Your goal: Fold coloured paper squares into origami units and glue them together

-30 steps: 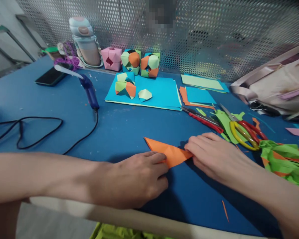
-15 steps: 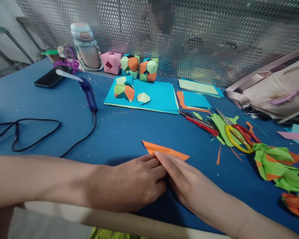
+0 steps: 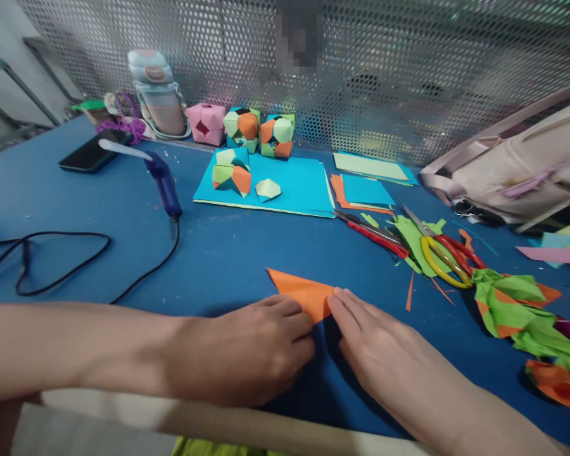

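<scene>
A folded orange paper, roughly triangular, lies on the blue table in front of me. My left hand is closed, with curled fingers pressing down on the paper's near left part. Its fingertips and thumb are mostly hidden. At the paper's right corner, my right hand holds the edge, fingers pressed together. Beyond the hands, a blue sheet stack carries a partly built folded-paper piece and a small pale green folded unit.
A blue hot glue gun with a black cord stands left, near a phone and a bottle. Paper cubes line the mesh wall. To the right lie a red cutter, scissors, scraps, crumpled paper and a bag.
My right hand has slid right, away from my left hand, to the paper's right corner. More of the orange paper shows between the hands. My left hand stays nearly in place.
</scene>
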A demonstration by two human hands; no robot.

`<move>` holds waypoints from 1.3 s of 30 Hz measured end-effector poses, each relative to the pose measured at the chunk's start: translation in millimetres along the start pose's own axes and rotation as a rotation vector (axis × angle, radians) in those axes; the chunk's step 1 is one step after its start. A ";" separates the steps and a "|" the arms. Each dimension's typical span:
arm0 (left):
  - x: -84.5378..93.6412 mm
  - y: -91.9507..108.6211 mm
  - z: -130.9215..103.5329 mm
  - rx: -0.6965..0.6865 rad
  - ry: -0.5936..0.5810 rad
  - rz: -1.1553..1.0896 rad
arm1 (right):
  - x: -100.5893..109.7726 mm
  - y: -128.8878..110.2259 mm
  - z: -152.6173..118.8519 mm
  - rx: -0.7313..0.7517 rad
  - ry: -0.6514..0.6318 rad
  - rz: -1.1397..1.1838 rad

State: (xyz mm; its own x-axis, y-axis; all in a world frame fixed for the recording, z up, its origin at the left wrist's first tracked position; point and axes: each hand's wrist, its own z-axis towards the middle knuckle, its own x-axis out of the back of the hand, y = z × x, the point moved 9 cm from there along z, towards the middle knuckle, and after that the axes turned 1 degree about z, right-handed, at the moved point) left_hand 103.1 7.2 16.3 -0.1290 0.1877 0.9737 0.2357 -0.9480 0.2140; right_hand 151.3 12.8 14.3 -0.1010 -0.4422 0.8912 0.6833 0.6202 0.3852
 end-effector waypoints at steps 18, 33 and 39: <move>-13.4 -19.5 18.8 0.062 0.101 0.157 | -20.4 -9.0 -7.6 -0.011 -0.128 -0.055; -16.6 -26.1 -2.1 0.218 0.013 0.641 | -21.4 -0.6 -8.0 -0.039 -0.131 0.023; -15.8 -34.4 -9.7 0.304 -0.046 0.696 | -21.1 4.4 -10.0 -0.043 -0.133 0.020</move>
State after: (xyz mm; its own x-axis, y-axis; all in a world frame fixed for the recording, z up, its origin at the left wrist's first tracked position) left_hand 87.7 34.3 -7.2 0.1855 -0.4111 0.8925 0.5038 -0.7401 -0.4455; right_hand 163.7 18.4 -5.2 -0.1801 -0.3379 0.9238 0.7161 0.5988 0.3586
